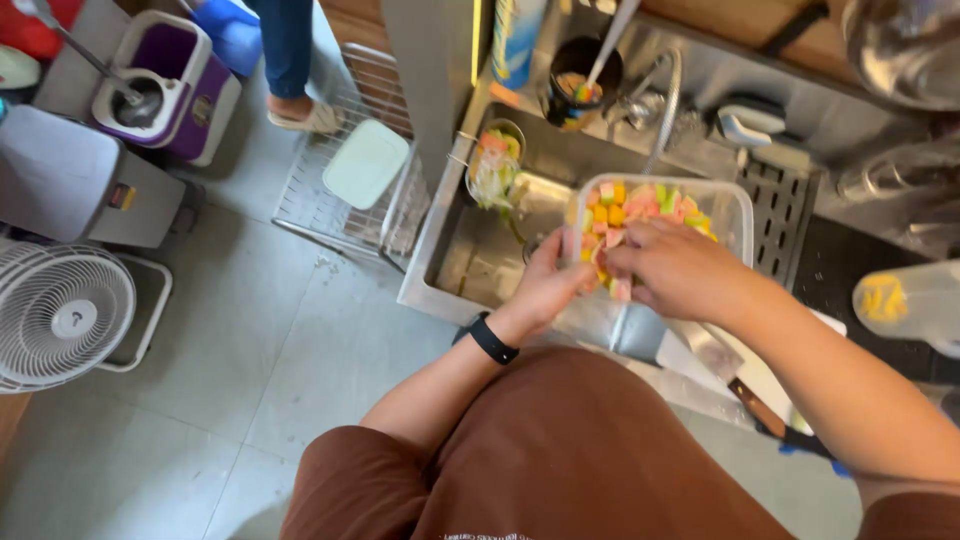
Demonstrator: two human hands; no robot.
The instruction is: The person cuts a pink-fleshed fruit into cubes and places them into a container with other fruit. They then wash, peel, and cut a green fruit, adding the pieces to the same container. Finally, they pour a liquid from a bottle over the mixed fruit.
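A clear plastic container [735,210] filled with small pink, yellow and green cubes is held over a steel sink [480,255]. My left hand [548,285], with a black band on the wrist, grips the container's near left edge. My right hand [675,268] rests over the container's near rim, its fingers among the cubes, and some pink cubes [620,290] show under them. A small strainer [493,168] with pale shredded scraps hangs at the sink's left wall.
A knife [745,390] lies on a white board at the counter's right. A dark cup [580,75] and a tap [668,95] stand behind the sink. A wire rack [340,215], white fan [60,315], grey bin [70,175], mop bucket [170,80] and another person's foot [300,115] occupy the floor.
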